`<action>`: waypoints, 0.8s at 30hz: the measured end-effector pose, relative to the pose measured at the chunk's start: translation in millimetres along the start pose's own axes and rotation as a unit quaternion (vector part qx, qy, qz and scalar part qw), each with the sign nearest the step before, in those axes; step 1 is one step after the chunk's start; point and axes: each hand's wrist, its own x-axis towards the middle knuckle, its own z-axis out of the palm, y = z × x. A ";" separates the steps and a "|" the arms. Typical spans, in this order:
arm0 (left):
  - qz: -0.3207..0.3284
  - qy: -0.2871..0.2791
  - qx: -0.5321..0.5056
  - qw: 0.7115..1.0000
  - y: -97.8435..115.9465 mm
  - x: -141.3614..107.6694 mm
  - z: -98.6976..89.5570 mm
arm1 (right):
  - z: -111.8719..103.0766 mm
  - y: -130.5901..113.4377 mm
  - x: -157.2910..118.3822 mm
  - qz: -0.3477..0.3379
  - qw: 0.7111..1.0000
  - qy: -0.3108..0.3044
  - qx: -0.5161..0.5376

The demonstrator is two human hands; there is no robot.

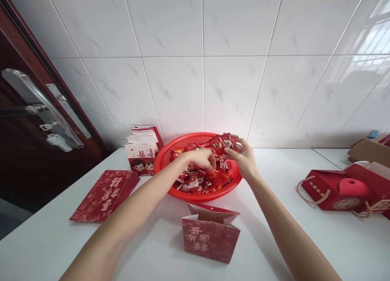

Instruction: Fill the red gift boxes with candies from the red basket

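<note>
A red plastic basket (195,197) holds many small wrapped candies (193,183), mostly red with some white print. My left hand (202,159) reaches down among them, its fingers curled together, and whatever is between the fingertips is hidden. At the basket's right rim, my right hand (243,157) is closed on several red wrapped candies (227,142), held between thumb and fingers. In front of the basket stands a dark red paper gift bag (210,238) with its top open.
To the left, a flat red paper bag (105,195) lies on the white table (146,244). Behind it stand several folded gift bags (141,151). Red gift boxes (341,189) with rope handles and a cardboard box (368,151) are on the right. A tiled wall (231,98) closes the back.
</note>
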 end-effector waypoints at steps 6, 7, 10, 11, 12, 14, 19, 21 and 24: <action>0.062 0.207 -0.228 0.949 -5.6 -43.8 -3.2 | -3.0 -21.6 2.0 0.024 0.998 -0.029 0.059; 0.066 0.233 -0.250 0.937 -4.5 -53.8 0.7 | -2.9 -28.3 0.6 0.024 0.997 -0.044 0.063; 0.077 0.317 -0.306 0.894 4.7 -83.0 15.6 | 1.2 -50.8 -9.4 0.029 0.991 -0.109 0.071; 0.082 0.341 -0.327 0.877 9.5 -91.4 20.6 | 3.9 -58.2 -14.6 0.031 0.988 -0.133 0.070; 0.090 0.358 -0.346 0.862 14.7 -98.8 25.1 | 7.1 -65.2 -20.4 0.032 0.985 -0.157 0.068; 0.114 0.375 -0.373 0.841 25.3 -111.0 32.8 | 14.5 -77.1 -32.7 0.029 0.977 -0.201 0.064; 0.151 0.376 -0.383 0.830 42.2 -133.5 45.6 | 27.7 -97.8 -58.2 0.015 0.964 -0.263 0.044; 0.150 0.370 -0.380 0.834 45.0 -142.7 49.1 | 28.3 -105.2 -64.6 0.009 0.962 -0.273 0.023; 0.163 0.345 -0.327 0.865 48.3 -158.0 50.7 | 23.0 -117.3 -70.4 0.001 0.957 -0.291 0.000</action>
